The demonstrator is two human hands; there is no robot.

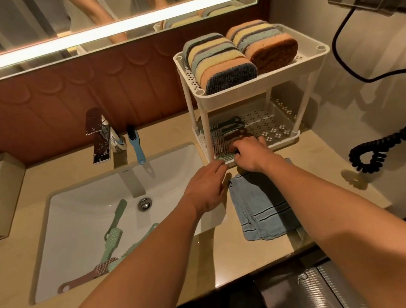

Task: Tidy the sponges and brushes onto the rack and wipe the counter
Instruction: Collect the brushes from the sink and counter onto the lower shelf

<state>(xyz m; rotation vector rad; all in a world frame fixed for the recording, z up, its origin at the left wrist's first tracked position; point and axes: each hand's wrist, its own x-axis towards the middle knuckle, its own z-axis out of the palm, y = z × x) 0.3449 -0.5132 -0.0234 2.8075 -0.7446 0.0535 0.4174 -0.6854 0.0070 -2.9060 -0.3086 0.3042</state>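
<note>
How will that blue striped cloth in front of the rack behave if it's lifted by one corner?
Probably floppy: the blue striped cloth lies flat in soft folds on the counter, so it should droop and unfold. It looks thin, so it is likely light. Pushed, it would likely bunch up rather than slide whole.

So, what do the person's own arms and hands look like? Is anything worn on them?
Both arms are bare as far as the picture shows them, and no sleeve is in view. The left hand and the right hand have no gloves. I see no watch, bracelet or ring on the parts that show, though the fingertips are partly hidden.
</note>
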